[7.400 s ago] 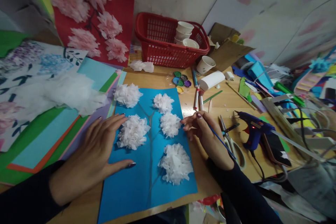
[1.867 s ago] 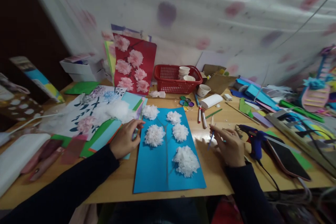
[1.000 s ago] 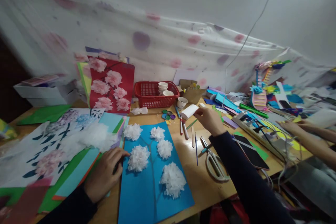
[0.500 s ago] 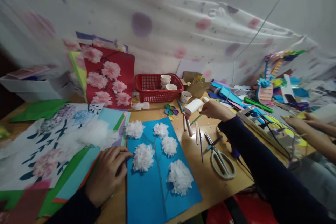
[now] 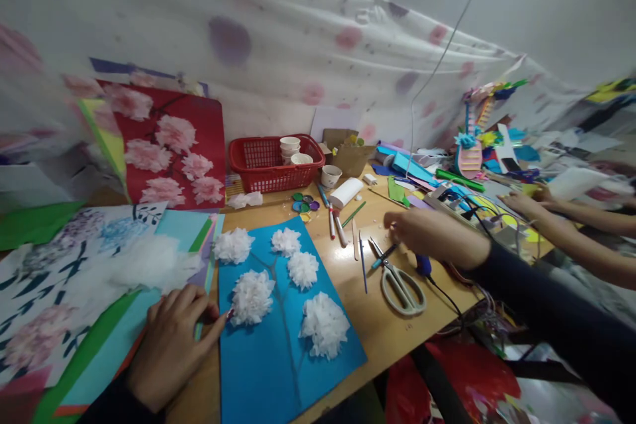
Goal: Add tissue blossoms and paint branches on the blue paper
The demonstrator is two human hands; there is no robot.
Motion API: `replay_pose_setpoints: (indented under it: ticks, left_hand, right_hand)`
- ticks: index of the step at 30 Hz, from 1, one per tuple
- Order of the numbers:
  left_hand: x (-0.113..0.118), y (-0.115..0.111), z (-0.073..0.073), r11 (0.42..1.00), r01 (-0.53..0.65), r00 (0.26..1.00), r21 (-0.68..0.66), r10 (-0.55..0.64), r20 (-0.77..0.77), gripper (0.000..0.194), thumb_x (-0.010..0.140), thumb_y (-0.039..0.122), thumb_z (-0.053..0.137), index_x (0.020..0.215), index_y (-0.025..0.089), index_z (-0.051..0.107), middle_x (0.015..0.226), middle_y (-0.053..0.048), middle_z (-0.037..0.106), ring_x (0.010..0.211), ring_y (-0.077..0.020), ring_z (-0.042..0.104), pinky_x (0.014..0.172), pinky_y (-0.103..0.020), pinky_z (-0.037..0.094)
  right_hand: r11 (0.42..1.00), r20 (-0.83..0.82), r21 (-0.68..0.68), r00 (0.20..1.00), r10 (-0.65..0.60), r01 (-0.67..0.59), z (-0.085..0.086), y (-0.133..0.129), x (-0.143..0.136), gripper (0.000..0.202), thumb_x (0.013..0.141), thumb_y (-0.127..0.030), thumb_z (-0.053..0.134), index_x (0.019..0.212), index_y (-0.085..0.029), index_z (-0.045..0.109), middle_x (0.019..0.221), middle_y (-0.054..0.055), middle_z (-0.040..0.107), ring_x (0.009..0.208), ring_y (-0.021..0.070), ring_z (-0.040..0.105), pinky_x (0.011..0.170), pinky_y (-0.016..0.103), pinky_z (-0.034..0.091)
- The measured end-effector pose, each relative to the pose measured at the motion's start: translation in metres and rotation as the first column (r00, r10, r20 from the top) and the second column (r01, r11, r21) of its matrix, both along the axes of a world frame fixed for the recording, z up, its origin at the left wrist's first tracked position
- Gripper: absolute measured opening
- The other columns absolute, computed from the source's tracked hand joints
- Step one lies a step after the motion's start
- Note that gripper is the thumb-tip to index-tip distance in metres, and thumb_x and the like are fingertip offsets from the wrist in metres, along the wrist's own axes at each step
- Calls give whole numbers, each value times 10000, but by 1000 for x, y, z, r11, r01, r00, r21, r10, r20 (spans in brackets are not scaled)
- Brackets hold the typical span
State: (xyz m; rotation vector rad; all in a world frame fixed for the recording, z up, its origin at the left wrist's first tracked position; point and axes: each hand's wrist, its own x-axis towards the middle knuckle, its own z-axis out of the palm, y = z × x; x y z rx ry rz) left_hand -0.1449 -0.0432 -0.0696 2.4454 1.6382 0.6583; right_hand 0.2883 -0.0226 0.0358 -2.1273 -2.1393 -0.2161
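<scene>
A blue sheet (image 5: 258,358) with a drawn grey-brown branch and several white ruffled paper flowers (image 5: 252,298) lies in front of me. My left hand (image 5: 173,338) rests at its left edge, thumb stretched out and its tip touching the edge beside a flower. The fingers are spread from the thumb and grip nothing I can see. Over the table to the right, my right hand (image 5: 437,233) is smeared by motion, so its fingers are unclear. Below it lie scissors (image 5: 405,291), a small teal-and-black tool (image 5: 384,256) and a blue glue gun (image 5: 423,265).
A red basket (image 5: 273,180) holds paper cups; another cup (image 5: 330,176) stands beside it. Markers (image 5: 340,228), a paintbrush (image 5: 363,265) and paint pots (image 5: 305,203) lie nearby. Red flower artwork (image 5: 209,139) stands left. A co-worker's arms (image 5: 561,222) and a power strip (image 5: 447,199) are right.
My right hand has moved from beside the white roll toward me, over the scissors and glue gun. The view has turned right. My left hand stays at the blue sheet's edge.
</scene>
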Motion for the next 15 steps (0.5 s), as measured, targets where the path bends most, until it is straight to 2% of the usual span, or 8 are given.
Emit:
replay_pose_setpoints:
  ticks: [2, 5, 7, 9, 11, 13, 14, 15]
  left_hand:
    - [0, 0, -1, 1000, -1, 1000, -3, 1, 4, 279, 820, 459, 508, 675, 238, 600, 784, -27, 594, 795, -259, 569, 739, -395, 362]
    - [-2, 2, -1, 998, -31, 999, 55, 30, 21, 238, 828, 427, 504, 713, 245, 605, 799, -24, 606, 803, -260, 576, 746, -400, 367]
    - [-4, 3, 0, 992, -47, 998, 118, 41, 55, 207, 833, 396, 497, 733, 250, 604, 806, -23, 614, 795, -257, 584, 727, -396, 370]
    - [-4, 3, 5, 979, -52, 992, 197, 29, 119, 176, 844, 367, 489, 764, 252, 597, 817, -24, 621, 802, -252, 591, 730, -398, 383]
    - [1, -1, 13, 959, -56, 981, 279, 1, 194, 137, 864, 336, 483, 827, 250, 583, 840, -26, 621, 839, -243, 591, 780, -403, 408]
    - [15, -11, 23, 946, -41, 967, 322, -43, 250, 111, 893, 310, 481, 928, 250, 567, 896, -28, 623, 899, -231, 589, 845, -390, 428]
    - [24, -17, 29, 947, -3, 961, 322, -86, 261, 134, 910, 314, 484, 1003, 253, 559, 962, -31, 629, 949, -225, 588, 871, -372, 435]
    - [35, -24, 34, 949, 55, 956, 310, -140, 260, 192, 924, 337, 487, 1090, 257, 539, 1026, -38, 634, 991, -218, 588, 882, -350, 444]
  right_hand:
    - [980, 131, -167, 983, 132, -109, -21, -10, -13, 192, 767, -6, 580, 817, -166, 673, 665, 62, 672, 633, 170, 646, 578, 259, 412]
    - [956, 206, -250, 956, 209, -155, -44, -17, -24, 192, 749, 18, 564, 772, -148, 658, 651, 97, 679, 613, 183, 653, 563, 266, 379]
    - [950, 231, -263, 946, 229, -166, -44, -17, -26, 192, 756, 22, 559, 775, -146, 650, 665, 99, 688, 611, 180, 653, 564, 263, 374]
    - [949, 241, -241, 935, 260, -202, -32, -21, -28, 196, 783, 11, 536, 795, -153, 642, 701, 96, 695, 623, 180, 650, 554, 262, 370]
    - [942, 185, -129, 926, 328, -308, -12, -33, -36, 178, 834, -48, 507, 855, -172, 634, 735, 87, 693, 621, 188, 641, 532, 268, 372]
    - [875, -28, 150, 882, 470, -461, 5, -53, -51, 161, 888, -143, 493, 975, -211, 611, 767, 64, 697, 610, 179, 639, 532, 269, 403]
    - [830, -182, 291, 824, 537, -477, 11, -65, -62, 151, 903, -179, 503, 1020, -228, 585, 725, 40, 685, 577, 168, 629, 524, 264, 415]
    - [812, -358, 349, 734, 576, -467, 13, -77, -73, 172, 916, -177, 501, 1065, -244, 554, 723, 30, 678, 592, 162, 639, 540, 260, 444]
